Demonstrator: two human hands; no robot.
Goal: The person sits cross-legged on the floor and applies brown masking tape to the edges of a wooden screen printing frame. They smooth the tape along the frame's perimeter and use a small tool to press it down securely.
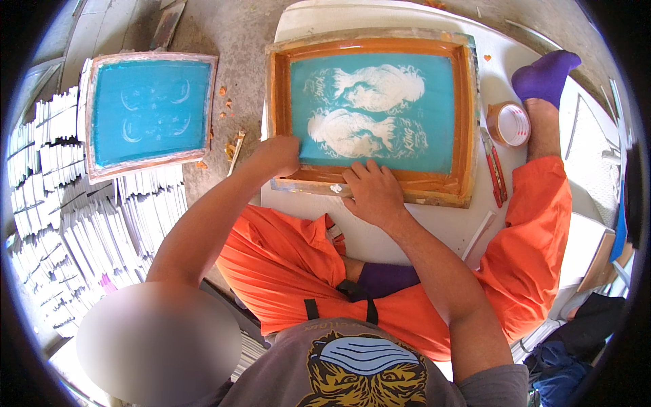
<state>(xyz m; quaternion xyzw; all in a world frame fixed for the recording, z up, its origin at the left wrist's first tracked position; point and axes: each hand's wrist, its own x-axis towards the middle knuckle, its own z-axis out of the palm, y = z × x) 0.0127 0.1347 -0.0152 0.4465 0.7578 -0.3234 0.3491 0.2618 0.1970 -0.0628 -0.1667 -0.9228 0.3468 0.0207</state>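
Observation:
A wooden screen printing frame (472,122) lies on a white board in front of me. Brown tape (373,49) lines its inner edges around blue mesh (439,102), which bears two white fish-like figures and lettering. My left hand (279,154) is closed at the near left inner corner; its fingertips are hidden, so what they hold cannot be told. My right hand (375,192) grips the near side of the frame, fingers bent over the rim and thumb on the outside. A small white spot (336,188) shows on that side, just left of the right hand.
A roll of brown tape (508,125) and a red cutter knife (494,169) lie right of the frame, beside my purple-socked foot (548,76). At left, a second blue screen (150,112) rests by stacks of paper (108,227). Orange scraps (222,90) dot the floor.

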